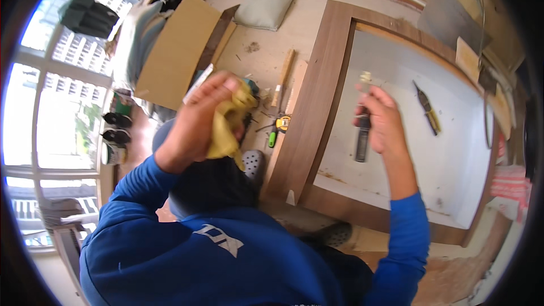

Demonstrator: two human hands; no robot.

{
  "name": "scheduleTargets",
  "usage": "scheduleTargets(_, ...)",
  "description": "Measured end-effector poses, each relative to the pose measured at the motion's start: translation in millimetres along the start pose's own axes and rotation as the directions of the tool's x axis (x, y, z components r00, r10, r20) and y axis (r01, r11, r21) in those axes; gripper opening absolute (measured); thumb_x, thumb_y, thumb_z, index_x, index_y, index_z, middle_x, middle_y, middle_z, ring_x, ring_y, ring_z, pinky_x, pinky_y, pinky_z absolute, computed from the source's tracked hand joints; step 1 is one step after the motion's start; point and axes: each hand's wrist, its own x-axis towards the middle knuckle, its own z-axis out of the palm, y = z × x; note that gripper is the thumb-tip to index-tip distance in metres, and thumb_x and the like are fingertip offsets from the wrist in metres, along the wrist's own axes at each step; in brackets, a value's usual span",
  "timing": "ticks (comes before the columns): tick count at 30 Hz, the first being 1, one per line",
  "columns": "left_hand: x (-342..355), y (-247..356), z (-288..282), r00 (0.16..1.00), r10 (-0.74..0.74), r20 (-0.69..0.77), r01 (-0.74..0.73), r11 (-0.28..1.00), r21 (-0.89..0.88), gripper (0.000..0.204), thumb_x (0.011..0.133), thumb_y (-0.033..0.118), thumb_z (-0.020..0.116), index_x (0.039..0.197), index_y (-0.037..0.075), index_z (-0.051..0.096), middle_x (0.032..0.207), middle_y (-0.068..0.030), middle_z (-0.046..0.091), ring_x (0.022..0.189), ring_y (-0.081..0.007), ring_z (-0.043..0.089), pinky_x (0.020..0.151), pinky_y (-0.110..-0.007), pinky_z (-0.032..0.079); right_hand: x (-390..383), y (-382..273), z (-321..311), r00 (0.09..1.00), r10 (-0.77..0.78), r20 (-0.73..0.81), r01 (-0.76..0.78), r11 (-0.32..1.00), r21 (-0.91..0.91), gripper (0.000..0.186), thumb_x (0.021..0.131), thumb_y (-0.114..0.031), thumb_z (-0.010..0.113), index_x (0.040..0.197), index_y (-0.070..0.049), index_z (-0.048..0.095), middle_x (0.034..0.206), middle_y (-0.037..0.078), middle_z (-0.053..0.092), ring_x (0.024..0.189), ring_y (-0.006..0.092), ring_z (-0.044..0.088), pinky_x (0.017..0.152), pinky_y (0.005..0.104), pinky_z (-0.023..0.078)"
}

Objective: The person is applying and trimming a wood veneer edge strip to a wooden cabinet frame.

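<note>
My left hand, slightly blurred, grips a crumpled yellow cloth left of centre. My right hand holds a bladed tool with a dark handle, pale bits at its upper end, over a wooden-framed panel unit with a white recessed interior. A black and yellow tool lies inside the recess. On the floor between my hands are a tape measure, a green-handled tool and a wooden stick.
A grey cushion or bag lies at the top. At the left are a light board, shoes and bright windows. Boards lean at the right, above a red-and-white sack. My shoe is beside the unit.
</note>
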Motion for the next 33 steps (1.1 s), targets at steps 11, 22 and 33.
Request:
scheduleTargets(11,-48.7,-36.6,-33.3,0.95,-0.054,0.308,0.137,0.958,-0.254,0.02,0.108,0.023,0.053,0.114,0.004,0.057,0.099,-0.0002,0.062,0.09,-0.0063,0.058,0.078,-0.024,0.049,125.9,102.0,227.7,0.973,0.166,0.158,-0.164,0.986,-0.024,0.011,0.096,-0.012,0.067,0.098,-0.003,0.061,0.075,0.003,0.058,0.065,0.0125,0.058,0.055,0.031,0.056)
scheduleTargets(22,-44.3,-4.2,-70.3,0.985,0.012,0.17,0.044,0.944,-0.326,0.015,0.103,0.014,0.063,0.107,0.0,0.059,0.094,-0.0057,0.068,0.082,-0.0083,0.063,0.07,-0.025,0.051,244.0,342.5,249.9,0.996,0.001,-0.088,-0.041,0.889,-0.457,0.007,0.092,-0.007,0.065,0.094,0.0,0.066,0.073,0.004,0.061,0.058,0.0169,0.057,0.045,0.0346,0.048)
scheduleTargets(33,0.2,-17.3,-43.4,0.987,0.102,-0.123,-0.134,0.948,-0.289,0.01,0.104,0.011,0.058,0.11,0.004,0.054,0.103,-0.0055,0.067,0.092,-0.0123,0.063,0.088,-0.027,0.049,63.5,23.0,192.6,0.724,0.43,0.539,-0.424,0.894,-0.144,0.062,0.104,-0.06,0.043,0.123,-0.002,0.058,0.101,0.006,0.061,0.089,0.0139,0.059,0.076,0.0312,0.053)
